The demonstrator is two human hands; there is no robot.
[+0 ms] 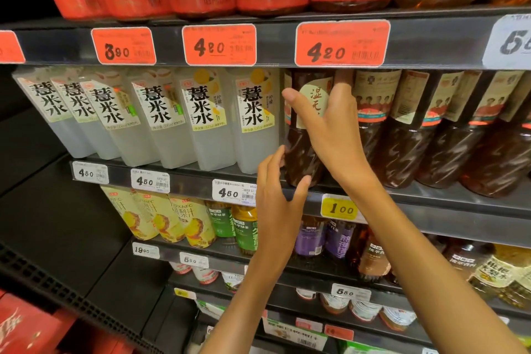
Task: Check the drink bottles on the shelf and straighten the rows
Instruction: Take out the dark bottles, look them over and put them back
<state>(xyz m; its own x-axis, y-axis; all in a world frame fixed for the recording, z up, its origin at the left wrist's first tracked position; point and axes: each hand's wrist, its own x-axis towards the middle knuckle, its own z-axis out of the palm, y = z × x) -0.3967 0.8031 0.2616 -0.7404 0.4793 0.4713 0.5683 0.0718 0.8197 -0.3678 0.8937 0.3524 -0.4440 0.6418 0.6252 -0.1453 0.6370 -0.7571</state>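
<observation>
Brown tea bottle (pixel 301 149) held by right hand (pixel 330 129) fingers curled around; left hand (pixel 275 195) fingers cradling base.

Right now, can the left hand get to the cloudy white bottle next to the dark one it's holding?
Probably yes. The left hand grips the base of the dark bottle, and the white bottle stands right beside it at the shelf front, with nothing in front. It must let go first.

We see glossy clear plastic dark bottle (pixel 301 149) | frosted matt plastic white bottles (pixel 201 138) | matt dark shelf edge (pixel 431 43) | paper price tags (pixel 219 44)
</observation>
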